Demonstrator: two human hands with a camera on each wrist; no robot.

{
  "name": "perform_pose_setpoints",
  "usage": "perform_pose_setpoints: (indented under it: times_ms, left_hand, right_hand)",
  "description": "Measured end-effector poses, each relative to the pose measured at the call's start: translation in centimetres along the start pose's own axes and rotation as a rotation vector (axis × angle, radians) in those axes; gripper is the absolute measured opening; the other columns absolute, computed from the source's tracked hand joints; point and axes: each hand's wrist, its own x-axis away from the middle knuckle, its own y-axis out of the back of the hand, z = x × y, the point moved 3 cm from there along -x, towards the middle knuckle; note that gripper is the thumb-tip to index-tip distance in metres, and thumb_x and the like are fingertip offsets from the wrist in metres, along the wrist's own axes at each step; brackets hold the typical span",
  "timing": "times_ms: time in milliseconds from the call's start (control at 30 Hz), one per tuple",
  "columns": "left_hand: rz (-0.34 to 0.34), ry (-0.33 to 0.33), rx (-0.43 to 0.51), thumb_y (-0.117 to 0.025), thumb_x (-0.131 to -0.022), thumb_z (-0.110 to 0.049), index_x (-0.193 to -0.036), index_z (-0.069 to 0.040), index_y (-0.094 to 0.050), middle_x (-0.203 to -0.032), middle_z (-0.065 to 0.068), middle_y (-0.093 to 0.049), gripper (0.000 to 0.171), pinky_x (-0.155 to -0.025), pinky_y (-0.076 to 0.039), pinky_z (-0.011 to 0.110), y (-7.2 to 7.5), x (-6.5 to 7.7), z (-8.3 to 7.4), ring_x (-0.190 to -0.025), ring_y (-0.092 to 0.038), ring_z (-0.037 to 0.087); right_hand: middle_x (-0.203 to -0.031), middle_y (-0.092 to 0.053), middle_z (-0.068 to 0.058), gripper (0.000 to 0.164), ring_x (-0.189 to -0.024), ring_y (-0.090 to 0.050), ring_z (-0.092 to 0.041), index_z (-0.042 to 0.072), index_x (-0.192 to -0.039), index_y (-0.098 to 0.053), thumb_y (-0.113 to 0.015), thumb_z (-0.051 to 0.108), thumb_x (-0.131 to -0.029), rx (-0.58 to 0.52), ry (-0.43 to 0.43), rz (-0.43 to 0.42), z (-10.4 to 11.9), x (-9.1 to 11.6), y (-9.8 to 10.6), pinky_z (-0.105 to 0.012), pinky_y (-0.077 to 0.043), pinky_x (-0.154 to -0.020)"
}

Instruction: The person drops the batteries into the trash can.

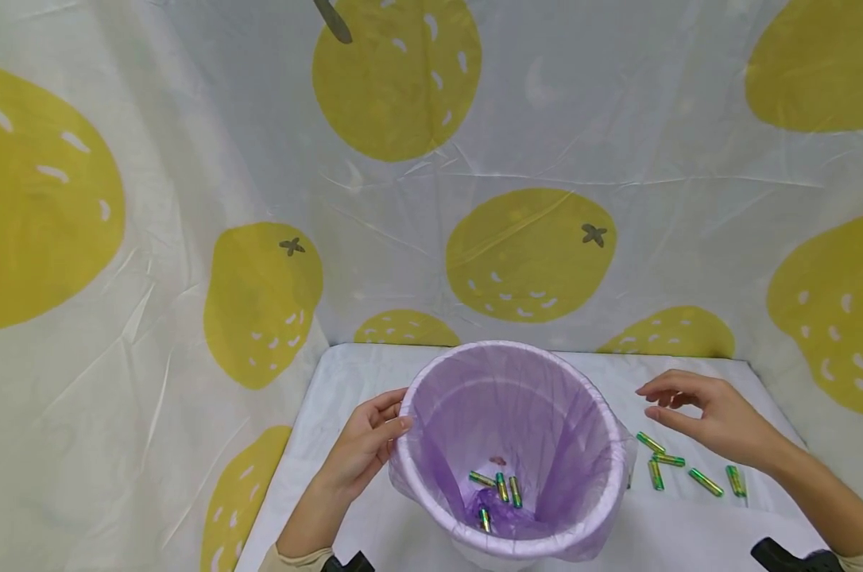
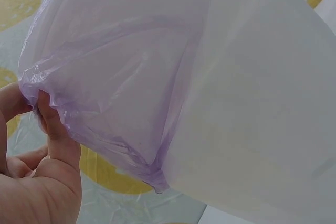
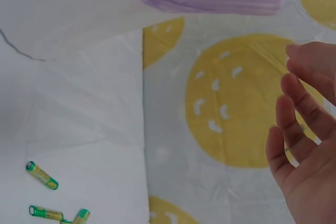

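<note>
A white trash bin [image 2: 252,103] stands on the table, its mouth facing up toward the head view. A thin purple plastic bag [image 1: 503,405] lines it and folds over the rim. My left hand [image 1: 363,445] pinches the left side of the rim and the bag, thumb inside the edge. Several green-and-gold batteries [image 1: 515,492] lie at the bottom of the bag. To the right of the bin, my right hand [image 1: 717,417] hangs in the air with fingers loosely bent and nothing in it. Below and beside it, several similar batteries [image 1: 706,482] are scattered on the table.
A white cloth [image 1: 374,365] covers the table. Behind and at both sides hangs a pale curtain [image 1: 396,238] printed with yellow fruit. Black straps or mounts [image 1: 789,556] show by the wrists at the lower edge.
</note>
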Motion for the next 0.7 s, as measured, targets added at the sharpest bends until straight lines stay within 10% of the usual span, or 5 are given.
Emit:
perform_pose_setpoints:
  times_ms: [700]
  left_hand:
    - [-0.016, 0.006, -0.003, -0.061, -0.097, 0.005, -0.145, 0.017, -0.038, -0.12, 0.017, -0.063, 0.055, -0.081, -0.06, 0.03, -0.2, 0.1, 0.0, -0.096, -0.069, 0.019]
  right_hand:
    - [-0.098, -0.07, 0.006, 0.022, -0.082, -0.059, -0.006, 0.01, -0.111, -0.075, -0.079, 0.004, -0.09, -0.009, -0.27, -0.056, -7.0, 5.3, -4.2, -0.015, -0.051, -0.07]
